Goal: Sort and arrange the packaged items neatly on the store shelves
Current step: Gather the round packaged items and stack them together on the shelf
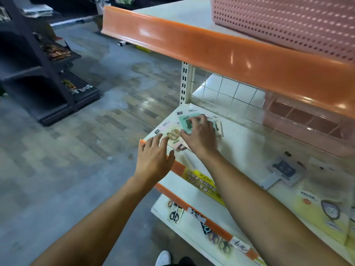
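At the far left, well apart from the work, a dark rack held a few packets and played no part. The step in hand looked like squaring up flat packets at the left end of the middle shelf.

The left hand lay over the orange front rail of that shelf, its fingers straight and spread, holding nothing; their tips touched the near edge of the beige packet, as if steadying or nudging it. Just right of it the right hand lay on top of the green packet, fingers bent down onto it. Whether they pinched an edge or only pressed it flat could not be told. Both packets lay flat at the shelf's left corner, the green one behind the beige and overlapping it.

Further right on the same shelf a grey packet and some yellow packets lay loose and unaligned, well apart from the hands.

The next move probably called for sliding the green packet clear of the beige one until their edges ran parallel to the rail, then fetching the loose packets on the right to join the row.
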### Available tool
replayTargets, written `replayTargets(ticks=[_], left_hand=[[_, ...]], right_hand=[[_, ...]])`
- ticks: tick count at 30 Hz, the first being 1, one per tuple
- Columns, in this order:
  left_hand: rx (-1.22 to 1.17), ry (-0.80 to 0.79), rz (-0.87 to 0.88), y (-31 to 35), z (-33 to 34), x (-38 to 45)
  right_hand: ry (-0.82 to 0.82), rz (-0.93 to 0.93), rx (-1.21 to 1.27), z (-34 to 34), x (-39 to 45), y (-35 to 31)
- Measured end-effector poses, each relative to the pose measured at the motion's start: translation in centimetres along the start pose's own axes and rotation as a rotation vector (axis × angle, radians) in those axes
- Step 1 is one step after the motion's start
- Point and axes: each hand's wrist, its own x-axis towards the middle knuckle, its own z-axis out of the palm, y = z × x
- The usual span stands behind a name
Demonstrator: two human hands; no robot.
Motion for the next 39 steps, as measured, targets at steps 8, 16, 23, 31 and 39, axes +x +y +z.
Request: replayTargets(ticks=[8, 16, 23, 31, 39], left_hand=[[0.007, -0.032, 0.036, -1.0, 0.9, 2.0], [-0.068, -0.036, 0.11, 0.4, 0.9, 3.5], [-0.129, -0.015, 0.193, 4.5, 0.5, 4.2], [-0.164, -0.043, 0.389, 12.1, 1.6, 2.5], [-0.157, -0.077, 0.509, 17.6, 2.7, -0.3]], right_hand=[[-0.099, -0.028, -0.052, 2.4, 1.4, 0.9], [-0.018, 0.047, 0.014, 0.2, -1.0, 1.8], [0.02, 0.136, 0.023, -3.3, -5.0, 5.1], [0.112, 0.324, 0.001, -7.5, -9.8, 10.2], [0.109, 0.475, -0.068, -9.9, -14.1, 14.6]])
